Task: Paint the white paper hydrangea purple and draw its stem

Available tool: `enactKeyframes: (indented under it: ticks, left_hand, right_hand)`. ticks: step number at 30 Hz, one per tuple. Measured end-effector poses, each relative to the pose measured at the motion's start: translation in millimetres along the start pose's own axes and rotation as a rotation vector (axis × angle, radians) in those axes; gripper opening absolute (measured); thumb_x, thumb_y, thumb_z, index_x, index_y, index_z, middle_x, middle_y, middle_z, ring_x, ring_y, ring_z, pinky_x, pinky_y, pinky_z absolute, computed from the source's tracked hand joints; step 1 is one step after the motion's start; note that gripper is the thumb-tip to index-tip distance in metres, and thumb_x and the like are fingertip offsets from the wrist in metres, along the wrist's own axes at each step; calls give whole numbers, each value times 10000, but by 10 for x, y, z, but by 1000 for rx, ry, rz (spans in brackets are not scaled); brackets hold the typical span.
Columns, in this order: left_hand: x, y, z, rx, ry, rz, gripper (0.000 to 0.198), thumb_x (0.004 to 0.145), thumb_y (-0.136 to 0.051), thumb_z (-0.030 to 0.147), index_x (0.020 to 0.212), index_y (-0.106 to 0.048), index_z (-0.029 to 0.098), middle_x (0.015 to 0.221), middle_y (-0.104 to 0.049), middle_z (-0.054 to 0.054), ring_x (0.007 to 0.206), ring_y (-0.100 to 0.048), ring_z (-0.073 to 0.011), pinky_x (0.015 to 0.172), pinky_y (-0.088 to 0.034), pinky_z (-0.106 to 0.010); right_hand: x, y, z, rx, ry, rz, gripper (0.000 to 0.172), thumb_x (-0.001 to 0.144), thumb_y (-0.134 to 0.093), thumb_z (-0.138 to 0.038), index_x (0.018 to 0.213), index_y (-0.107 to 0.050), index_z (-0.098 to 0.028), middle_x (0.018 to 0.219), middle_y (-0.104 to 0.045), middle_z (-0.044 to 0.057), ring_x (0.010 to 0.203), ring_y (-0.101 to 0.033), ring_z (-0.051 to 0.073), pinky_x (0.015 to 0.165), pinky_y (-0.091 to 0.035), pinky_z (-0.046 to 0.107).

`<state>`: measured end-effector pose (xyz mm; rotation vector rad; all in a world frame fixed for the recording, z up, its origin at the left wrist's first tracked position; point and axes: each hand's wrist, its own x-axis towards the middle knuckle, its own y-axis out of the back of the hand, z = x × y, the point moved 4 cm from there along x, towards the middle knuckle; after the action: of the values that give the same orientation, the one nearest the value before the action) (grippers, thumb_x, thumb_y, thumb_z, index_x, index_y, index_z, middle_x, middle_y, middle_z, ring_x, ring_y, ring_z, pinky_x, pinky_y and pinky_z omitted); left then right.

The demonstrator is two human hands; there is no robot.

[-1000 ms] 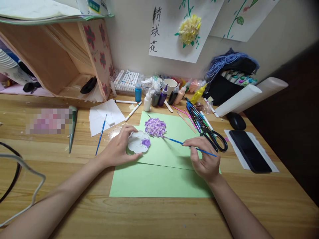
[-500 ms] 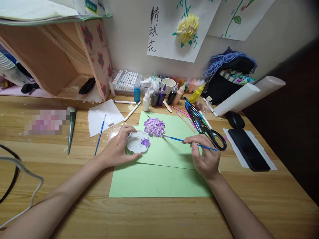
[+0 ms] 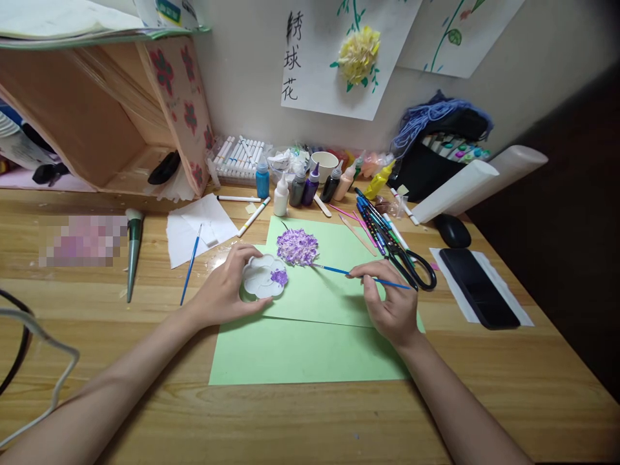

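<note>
My left hand (image 3: 227, 287) grips the rim of a white flower-shaped palette (image 3: 256, 279), which has purple paint on its right side. A blue paintbrush (image 3: 334, 270) is pinched in my right hand (image 3: 390, 300), its tip at the lower right edge of a purple and white textured flower (image 3: 297, 247). Under the flower lie overlapping light green sheets (image 3: 310, 355). The flower sits just up and right of the palette.
Paint bottles (image 3: 310, 187) and a white cup (image 3: 324, 166) line the back. Black scissors (image 3: 421, 271) and pens lie beyond my right hand, with a phone (image 3: 479, 287) farther right. Left are a second brush (image 3: 192, 265), white paper (image 3: 184, 226) and a green-handled brush (image 3: 134, 258).
The whole view has shifted slightly. My right hand and the brush have moved a little left relative to the scissors; the brush tip stays by the flower's lower edge. My left hand still holds the palette.
</note>
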<state>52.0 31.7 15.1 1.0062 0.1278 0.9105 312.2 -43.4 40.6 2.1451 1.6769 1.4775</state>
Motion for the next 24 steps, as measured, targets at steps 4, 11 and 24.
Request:
enactKeyframes:
  ticks: [4,11,24]
  left_hand:
    - [-1,0,2,2,6,-2,623,766,-709,377,1225,-312,234,1180,-460,-97,1113,-504,-270,890,-472,-392]
    - [2,9,7,0,-7,1,620,771,-704,373,1226,-304,241,1176,-461,-98,1112,-503,-277,894,-474,-407]
    - [1,0,2,-22,-10,-3,630,758,-714,355,1222,-303,242,1171,-452,-104,1107,-495,-276,874,-481,-407]
  right_hand:
    - [12,14,-9,-7,12,25,196,883,-463,-80,903,-608,-210,801,-661,24,735,-593,163,689,-478,314]
    - [15,29,0,-21,22,25,191,875,-466,-108,898,-616,-224,790,-671,31,738,-615,188,682,-493,341]
    - [-52,-32,-78,296,-51,45,230,912,-438,-110,934,-638,-221,825,-680,34,771,-615,181,664,-492,332]
